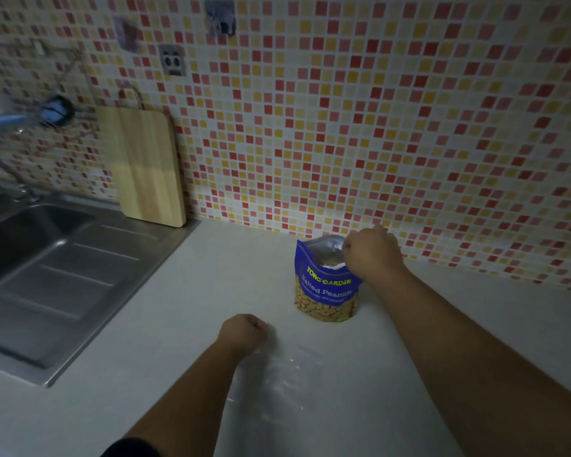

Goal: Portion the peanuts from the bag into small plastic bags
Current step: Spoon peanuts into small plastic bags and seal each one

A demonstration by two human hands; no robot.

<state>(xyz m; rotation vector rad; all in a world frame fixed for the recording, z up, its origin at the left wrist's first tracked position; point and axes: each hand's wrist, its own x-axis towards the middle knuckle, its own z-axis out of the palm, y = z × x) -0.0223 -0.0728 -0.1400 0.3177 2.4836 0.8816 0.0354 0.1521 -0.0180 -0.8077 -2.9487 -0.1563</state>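
Note:
A blue bag of salted peanuts (325,291) stands upright and open on the white counter near the tiled wall. My right hand (371,253) sits at the bag's open mouth with its fingers closed on the right side of the rim. My left hand (243,331) is a closed fist on the counter in front of the bag, pinching the top edge of a small clear plastic bag (279,374) that lies flat toward me. The clear bag is hard to make out in the dim light.
A steel sink with a ribbed drainboard (56,275) fills the left side. A wooden cutting board (145,169) leans on the tiled wall behind it. White counter (393,374) stretches to the right.

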